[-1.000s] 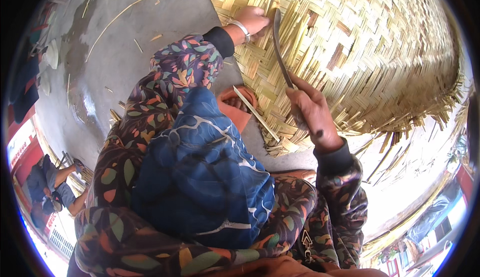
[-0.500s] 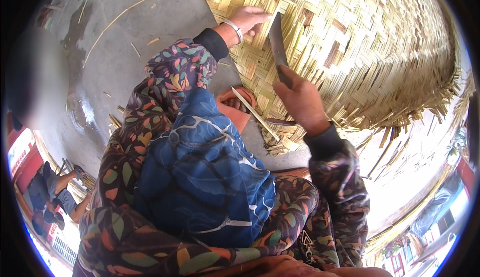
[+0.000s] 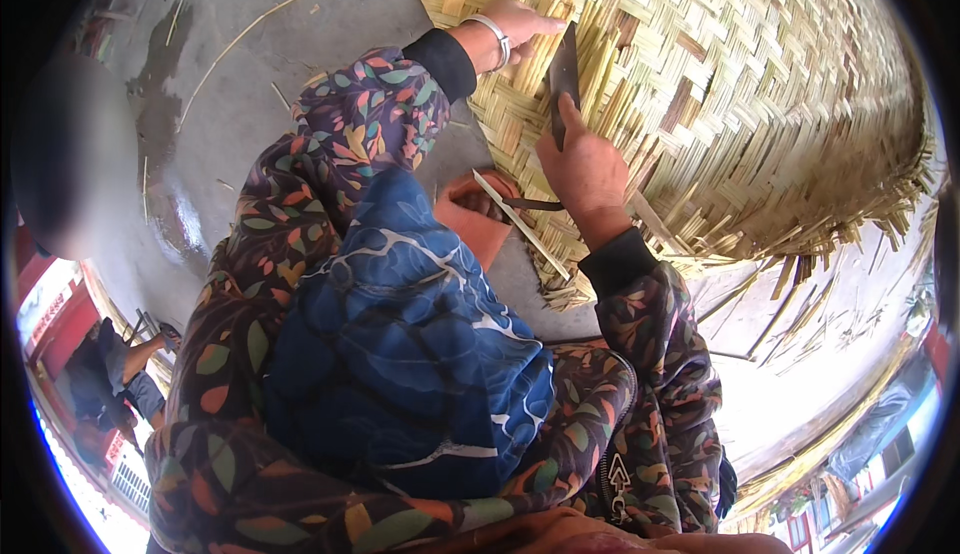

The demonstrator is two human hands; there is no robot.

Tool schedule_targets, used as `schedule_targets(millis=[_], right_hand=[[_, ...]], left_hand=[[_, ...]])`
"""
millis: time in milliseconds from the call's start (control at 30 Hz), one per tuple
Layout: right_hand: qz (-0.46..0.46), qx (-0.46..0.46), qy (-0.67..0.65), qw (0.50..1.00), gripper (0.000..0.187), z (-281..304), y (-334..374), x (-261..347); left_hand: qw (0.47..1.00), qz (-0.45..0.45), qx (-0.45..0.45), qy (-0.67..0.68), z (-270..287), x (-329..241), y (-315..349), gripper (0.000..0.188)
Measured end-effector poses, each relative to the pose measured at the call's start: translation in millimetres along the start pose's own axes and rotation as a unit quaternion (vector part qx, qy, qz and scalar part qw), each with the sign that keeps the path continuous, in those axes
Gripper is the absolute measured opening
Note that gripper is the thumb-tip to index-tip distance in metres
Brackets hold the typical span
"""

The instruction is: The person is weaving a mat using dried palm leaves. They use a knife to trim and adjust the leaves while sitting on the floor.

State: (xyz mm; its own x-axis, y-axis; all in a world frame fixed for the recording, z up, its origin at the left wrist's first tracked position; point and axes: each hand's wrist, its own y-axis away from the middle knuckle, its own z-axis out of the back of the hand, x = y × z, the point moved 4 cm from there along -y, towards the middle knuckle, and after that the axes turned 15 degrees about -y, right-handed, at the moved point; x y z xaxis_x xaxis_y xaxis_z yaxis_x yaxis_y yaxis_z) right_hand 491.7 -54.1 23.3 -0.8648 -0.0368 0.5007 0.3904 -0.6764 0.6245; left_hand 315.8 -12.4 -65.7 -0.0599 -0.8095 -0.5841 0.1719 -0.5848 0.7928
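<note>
Right hand (image 3: 585, 169) clamped round knife (image 3: 565, 76) | left hand (image 3: 517, 30) apart, grip cannot be told (partly hidden) | woven mat (image 3: 745, 89) judged light, springy; best gripped where tightly woven.

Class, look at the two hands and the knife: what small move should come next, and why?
Probably ease the left hand slightly away from the knife: the blade, gripped in the right hand, has its tip very close to the left one, over the woven mat.

grey floor (image 3: 385, 14) | dark streak (image 3: 158, 79) | person (image 3: 88, 372), lower left | bluish sheet (image 3: 872, 439), lower right
</note>
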Motion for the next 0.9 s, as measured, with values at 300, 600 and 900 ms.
schedule_targets(millis=[300, 600, 900], right_hand=[[0.018, -0.007, 0.007, 1.000, 0.060, 0, -1, -7], [0.009, 0.015, 0.005, 1.000, 0.056, 5, -1, -6], [0.001, 0.026, 0.012, 1.000, 0.055, 9, -5, -5]], left_hand=[[0.997, 0.046, 0.062, -0.019, 0, -8, 18, 0.026], [0.990, 0.094, 0.018, -0.102, -4, -3, -4, 0.029], [0.995, 0.089, 0.039, -0.027, -5, 3, -2, 0.025]])
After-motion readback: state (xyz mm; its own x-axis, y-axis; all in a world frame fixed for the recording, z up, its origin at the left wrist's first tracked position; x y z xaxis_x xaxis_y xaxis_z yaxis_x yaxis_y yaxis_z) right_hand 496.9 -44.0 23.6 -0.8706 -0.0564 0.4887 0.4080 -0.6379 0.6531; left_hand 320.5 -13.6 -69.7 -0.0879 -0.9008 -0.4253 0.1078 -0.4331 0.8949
